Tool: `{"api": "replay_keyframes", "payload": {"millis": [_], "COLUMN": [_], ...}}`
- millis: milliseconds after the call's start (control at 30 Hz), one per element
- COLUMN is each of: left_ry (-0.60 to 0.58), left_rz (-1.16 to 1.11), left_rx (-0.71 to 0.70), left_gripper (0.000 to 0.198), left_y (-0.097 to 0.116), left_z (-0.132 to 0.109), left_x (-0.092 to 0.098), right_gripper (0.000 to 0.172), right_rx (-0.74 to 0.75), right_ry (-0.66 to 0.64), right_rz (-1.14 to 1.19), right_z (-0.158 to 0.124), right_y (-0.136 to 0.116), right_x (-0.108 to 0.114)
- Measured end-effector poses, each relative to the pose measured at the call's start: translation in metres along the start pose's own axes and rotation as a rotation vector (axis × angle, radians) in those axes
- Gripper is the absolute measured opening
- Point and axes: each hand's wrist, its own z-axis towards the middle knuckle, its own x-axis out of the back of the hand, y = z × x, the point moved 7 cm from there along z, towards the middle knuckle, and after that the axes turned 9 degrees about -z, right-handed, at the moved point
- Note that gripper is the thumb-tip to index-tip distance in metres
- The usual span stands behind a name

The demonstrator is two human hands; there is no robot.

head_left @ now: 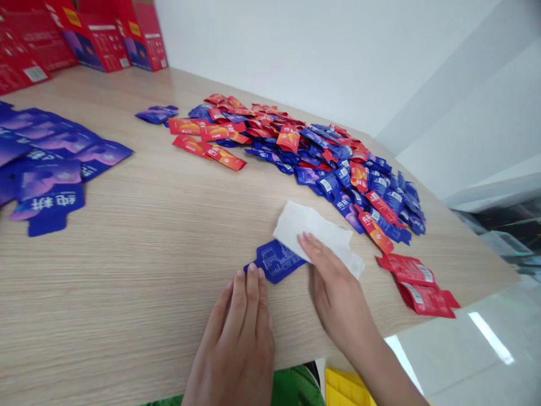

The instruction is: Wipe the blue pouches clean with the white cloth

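A flat, dark-blue pouch with a narrow neck and fine pale print (276,263) lies on the tabletop between a person's two bare hands, one end tucked beneath a thin, white, soft-looking cloth with uneven edges (319,223). From where I stand, the left hand (243,332) is flat, fingers straight and close together, their tips resting on the pouch's neck. The right hand (338,287) is also outstretched, its fingers pressing on the cloth rather than gripping it.

Beyond the hands, a long heap of small, creased, glossy blue and red-orange packets (316,160) arcs across the pale wood-grain table (147,282). Two red, barcoded pouches (425,285) lie to the right of the right hand. Well to the left of the left hand, larger blue-and-purple pouches (51,158) overlap, with glossy red printed cardboard boxes (101,42) standing behind them. A plain white wall (316,56) backs the table; pale, shiny floor (490,355) shows beyond its right edge, past the right hand.
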Motion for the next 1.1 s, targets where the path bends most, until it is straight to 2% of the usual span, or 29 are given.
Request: {"api": "replay_keyframes", "payload": {"millis": [67, 100, 233, 300, 367, 467, 533, 600, 700, 767, 833, 967, 1033, 1100], "left_ry": [-0.003, -0.009, -0.023, -0.028, -0.024, -0.021, -0.026, -0.030, -0.037, -0.036, -0.018, -0.024, -0.041, -0.039], "left_rz": [0.008, 0.012, 0.015, 0.022, 0.028, 0.031, 0.032, 0.034, 0.038, 0.034, 0.035, 0.075, 0.065, 0.023], "left_rx": [-0.005, -0.003, -0.002, 0.001, -0.003, -0.019, -0.023, -0.019, -0.003, 0.000, -0.011, -0.078, -0.080, -0.027], "left_gripper": [0.064, 0.064, 0.064, 0.065, 0.065, 0.064, 0.063, 0.062, 0.057, 0.057, 0.061, 0.064, 0.059, 0.055], "left_y": [0.000, 0.000, 0.000, 0.000, -0.001, 0.000, 0.000, 0.001, 0.001, 0.001, 0.000, -0.002, -0.005, -0.010], "left_z": [0.000, -0.001, -0.002, -0.002, -0.002, -0.003, -0.003, -0.002, 0.000, 0.000, -0.001, -0.003, 0.000, 0.009], "left_x": [-0.001, -0.002, -0.004, -0.004, -0.003, -0.002, -0.003, -0.003, -0.003, -0.003, -0.002, -0.001, 0.000, 0.005], "right_gripper": [0.060, 0.058, 0.063, 0.066, 0.064, 0.056, 0.052, 0.055, 0.072, 0.075, 0.071, 0.058, 0.054, 0.052], "right_rx": [-0.083, -0.079, 0.138, 0.193, 0.114, -0.109, -0.141, -0.014, 0.261, 0.299, 0.175, -0.151, -0.189, -0.181], "right_ry": [0.056, 0.068, -0.001, -0.050, -0.038, 0.053, 0.093, 0.062, -0.080, -0.136, -0.092, 0.072, 0.079, 0.067], "right_rz": [-0.026, -0.008, 0.109, 0.097, 0.038, -0.054, -0.034, 0.053, 0.138, 0.116, 0.048, -0.080, -0.060, -0.004], "right_z": [0.001, 0.001, 0.000, 0.000, 0.002, 0.004, 0.004, 0.004, 0.001, 0.000, 0.002, 0.000, -0.002, -0.003], "right_y": [0.016, 0.015, -0.023, -0.031, -0.016, 0.021, 0.024, 0.001, -0.045, -0.051, -0.031, 0.029, 0.040, 0.039], "right_x": [0.006, 0.009, 0.011, 0.005, 0.001, 0.005, 0.011, 0.013, 0.007, -0.001, -0.003, 0.003, 0.005, 0.006]}}
